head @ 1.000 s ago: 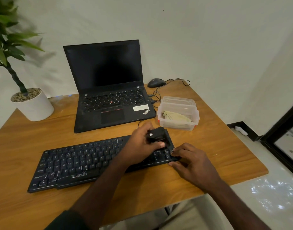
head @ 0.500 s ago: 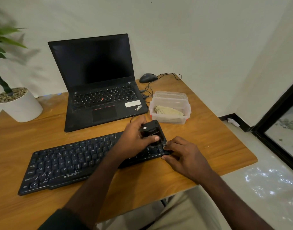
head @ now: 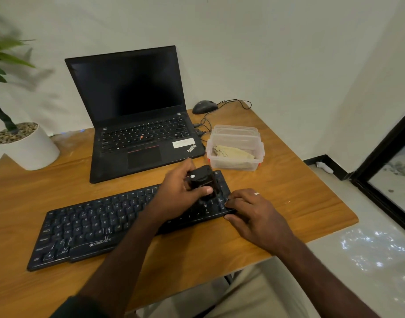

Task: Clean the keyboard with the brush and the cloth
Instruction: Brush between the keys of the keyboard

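A black keyboard (head: 89,228) lies across the wooden desk (head: 277,187). My left hand (head: 176,193) grips a small black brush (head: 202,182) and holds it down on the keys at the keyboard's right end. My right hand (head: 254,212) rests on the keyboard's right edge, fingers on the keys and thumb at the front edge. A beige cloth (head: 233,152) lies folded inside a clear plastic box (head: 235,165) just behind the keyboard's right end.
An open black laptop (head: 137,125) stands behind the keyboard. A wired mouse (head: 205,106) and its cable lie at the back right. A white plant pot (head: 25,145) stands at the left. The desk's right edge drops to the floor.
The brush in my left hand has stayed over the right-end keys, shifting only slightly. My right hand keeps its place on the keyboard's edge. The camera view moved a little.
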A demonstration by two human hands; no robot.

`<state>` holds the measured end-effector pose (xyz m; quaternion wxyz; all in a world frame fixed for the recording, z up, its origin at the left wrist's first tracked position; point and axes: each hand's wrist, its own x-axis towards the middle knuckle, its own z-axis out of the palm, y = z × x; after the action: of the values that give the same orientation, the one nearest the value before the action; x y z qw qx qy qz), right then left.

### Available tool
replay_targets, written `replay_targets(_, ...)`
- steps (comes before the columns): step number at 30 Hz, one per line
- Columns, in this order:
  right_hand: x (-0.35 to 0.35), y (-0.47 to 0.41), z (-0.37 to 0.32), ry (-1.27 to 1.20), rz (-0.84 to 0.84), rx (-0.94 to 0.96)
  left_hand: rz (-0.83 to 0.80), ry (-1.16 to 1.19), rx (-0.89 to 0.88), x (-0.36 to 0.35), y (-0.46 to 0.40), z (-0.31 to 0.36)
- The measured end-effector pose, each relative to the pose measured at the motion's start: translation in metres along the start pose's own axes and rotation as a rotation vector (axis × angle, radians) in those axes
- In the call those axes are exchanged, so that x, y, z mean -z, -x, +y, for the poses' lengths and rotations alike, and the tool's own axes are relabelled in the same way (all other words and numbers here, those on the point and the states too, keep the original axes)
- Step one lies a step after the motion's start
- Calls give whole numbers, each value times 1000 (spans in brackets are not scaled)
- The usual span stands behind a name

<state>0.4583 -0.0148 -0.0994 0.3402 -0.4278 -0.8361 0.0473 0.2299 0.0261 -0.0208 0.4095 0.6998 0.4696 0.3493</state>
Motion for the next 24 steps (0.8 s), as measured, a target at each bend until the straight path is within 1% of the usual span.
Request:
replay_targets(3,-1,1,2,6,-8,-14,55,-25,-105,-29,-9,3)
replay_targets(5,1,2,4,-4,11,-71,94,14,-137,-39,-14,5)
replay_targets(7,2,2,4,-25,29,-116,147,98,-96,-36,-16,2)
replay_targets(10,1,2,2,-24,23,-107,236,174,-28,-17,-11,-2)
replay_targets(11,1,2,2,-18,18,-105,232,184,-12,-11,-9,-3)
replay_targets(13,1,0,2,0,9,-101,148,165,4,-8,-5,-3)
replay_targets(15,0,0,2,18,3,-96,66,113,-9,-20,-4,-1)
replay_targets(16,0,0,3,25,3,-97,57,89,-33,-28,-6,0)
replay_targets(20,-2,2,5,6,-5,-106,108,148,-155,-53,-13,10)
replay_targets(24,0,2,3,28,-26,-83,151,232,-138,-32,1,9)
